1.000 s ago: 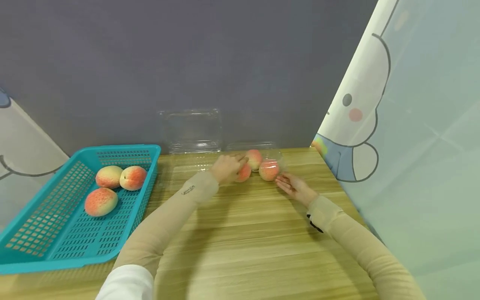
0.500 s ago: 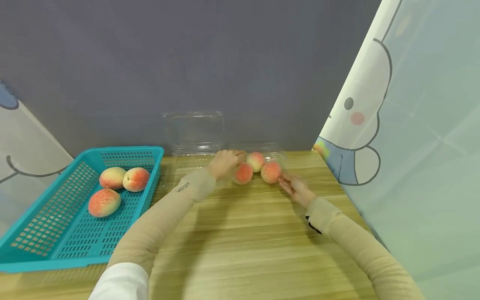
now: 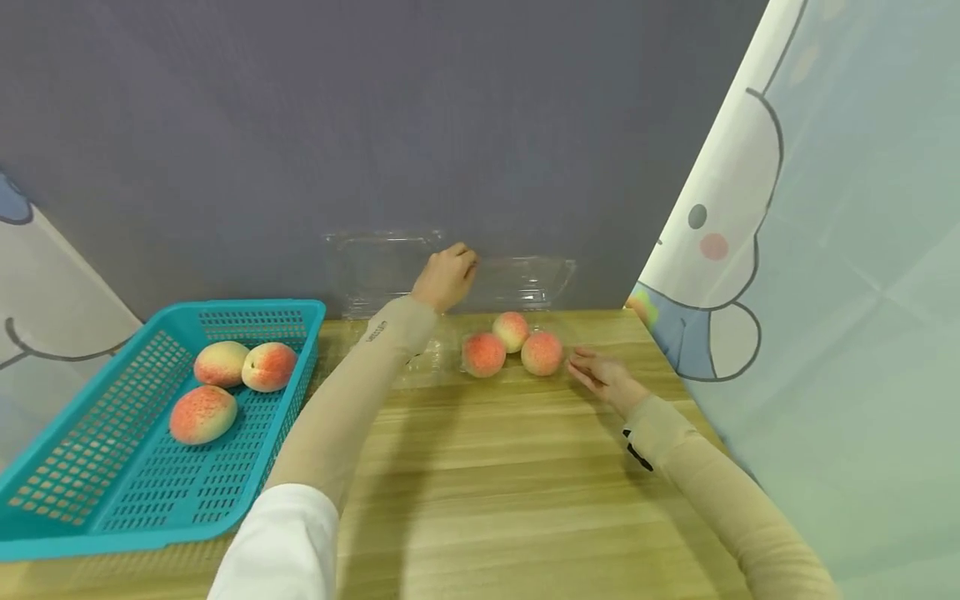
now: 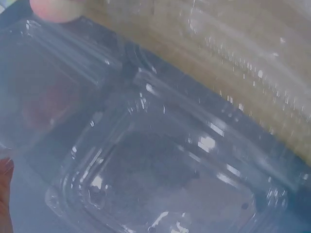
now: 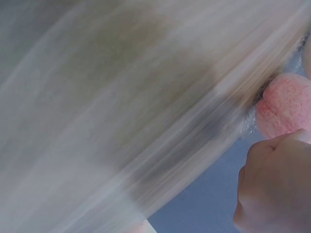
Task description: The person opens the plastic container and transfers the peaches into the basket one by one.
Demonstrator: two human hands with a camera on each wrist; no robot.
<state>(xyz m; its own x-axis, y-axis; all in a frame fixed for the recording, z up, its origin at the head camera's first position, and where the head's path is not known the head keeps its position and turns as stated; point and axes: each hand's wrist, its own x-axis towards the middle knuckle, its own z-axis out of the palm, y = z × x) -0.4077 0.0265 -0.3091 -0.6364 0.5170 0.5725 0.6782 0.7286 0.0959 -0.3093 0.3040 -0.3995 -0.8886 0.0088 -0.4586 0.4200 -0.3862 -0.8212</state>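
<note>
Three peaches (image 3: 542,353) sit in the base of a clear plastic clamshell box at the back of the table. Its lid (image 3: 525,279) stands raised behind them, against the grey backdrop. My left hand (image 3: 447,277) pinches the lid near its upper left corner. In the left wrist view a fingertip (image 4: 6,167) shows at the lid's edge, the rest of the hand out of frame. My right hand (image 3: 602,379) lies beside the right-hand peach with fingers fairly straight, at the box's right side. A sleeve blurs much of the right wrist view.
A second clear clamshell box (image 3: 382,279), lid up, stands just left, partly behind the left forearm. On the left is a teal plastic basket (image 3: 161,540) with three more peaches (image 3: 202,414). The wooden table (image 3: 480,500) ends at the grey backdrop (image 3: 480,125).
My left hand has risen away from the left peach, swinging the clear lid up and back off the peaches. My right hand has stayed by the right peach, shifting slightly right.
</note>
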